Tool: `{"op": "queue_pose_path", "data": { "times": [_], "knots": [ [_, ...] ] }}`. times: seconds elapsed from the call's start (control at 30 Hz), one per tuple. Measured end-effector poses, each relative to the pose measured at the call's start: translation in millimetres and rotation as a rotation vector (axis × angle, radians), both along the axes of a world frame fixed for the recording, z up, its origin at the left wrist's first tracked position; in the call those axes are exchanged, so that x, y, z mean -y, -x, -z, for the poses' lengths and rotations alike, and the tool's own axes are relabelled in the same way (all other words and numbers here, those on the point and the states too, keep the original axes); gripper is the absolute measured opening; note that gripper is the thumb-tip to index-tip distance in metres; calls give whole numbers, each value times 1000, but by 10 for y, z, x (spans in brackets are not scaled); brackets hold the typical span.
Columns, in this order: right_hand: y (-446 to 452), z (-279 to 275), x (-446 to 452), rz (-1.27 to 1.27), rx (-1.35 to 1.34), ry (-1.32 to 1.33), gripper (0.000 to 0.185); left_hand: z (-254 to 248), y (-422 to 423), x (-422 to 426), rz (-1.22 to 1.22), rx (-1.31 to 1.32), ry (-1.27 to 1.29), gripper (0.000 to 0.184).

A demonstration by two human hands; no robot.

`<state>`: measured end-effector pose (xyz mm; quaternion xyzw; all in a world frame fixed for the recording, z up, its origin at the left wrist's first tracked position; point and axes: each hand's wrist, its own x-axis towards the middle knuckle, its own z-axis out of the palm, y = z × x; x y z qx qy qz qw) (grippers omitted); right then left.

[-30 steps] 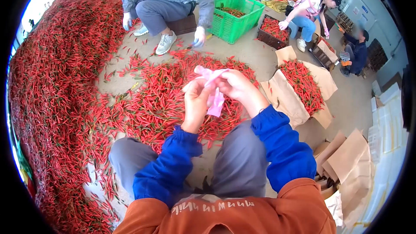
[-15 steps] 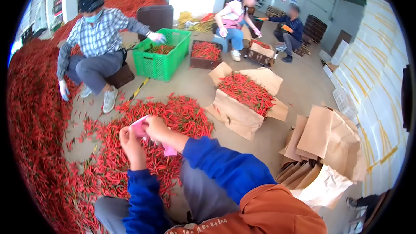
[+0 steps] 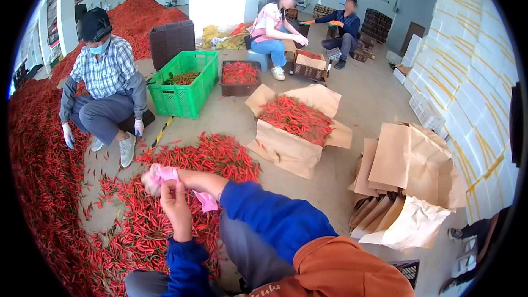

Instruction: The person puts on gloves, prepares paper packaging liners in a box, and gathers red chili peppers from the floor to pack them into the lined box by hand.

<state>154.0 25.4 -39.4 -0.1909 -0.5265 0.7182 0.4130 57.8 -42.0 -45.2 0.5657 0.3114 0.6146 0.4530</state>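
Pinching a pink glove (image 3: 166,173) between thumb and fingers of the left hand (image 3: 176,206), around the right hand (image 3: 152,180), above red chilies (image 3: 220,157). Cannot tell the blurred right fingers' curl. Likely light, soft, stretchy; best gripped near the wrist.

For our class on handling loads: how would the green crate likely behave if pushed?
The green crate would probably hold its shape, as its walls stand straight. Boxy and flat-sided, it should slide rather than roll. The chillies inside lie below the rim, so few might spill.
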Motion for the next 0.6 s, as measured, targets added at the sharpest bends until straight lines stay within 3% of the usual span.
{"op": "queue_pose_path", "data": {
  "times": [0.07,0.1,0.13,0.2,0.27,0.3,0.4,0.47,0.53,0.57,0.6],
  "knots": [
    [-8,-34,-1,186,-102,143,18,30,-96,72,56,52,-5,9],
    [-69,31,-190,34,-282,197,12,88,-129,70,47,53,1,9],
    [-114,-34,-300,-128,-442,268,25,88,-166,83,43,55,6,10],
    [-131,-34,-286,313,-471,345,25,-1,-232,117,98,60,34,10],
    [-252,263,-629,210,-648,160,22,-87,-284,195,154,63,71,11],
    [-289,378,-755,147,-733,66,26,-124,-303,218,170,68,87,12],
    [-202,-606,111,314,-498,478,60,-157,-352,234,182,26,77,14],
    [-364,-53,-377,150,-285,240,95,-204,-344,250,172,-27,42,14],
    [-430,121,-621,23,-132,106,100,-232,-364,260,166,2,-8,9],
    [-389,-35,-573,-215,-293,131,104,-198,-373,258,168,-23,-13,9],
    [-349,-72,-381,-84,-288,142,102,-172,-353,272,159,-49,-11,8]
  ]
}}
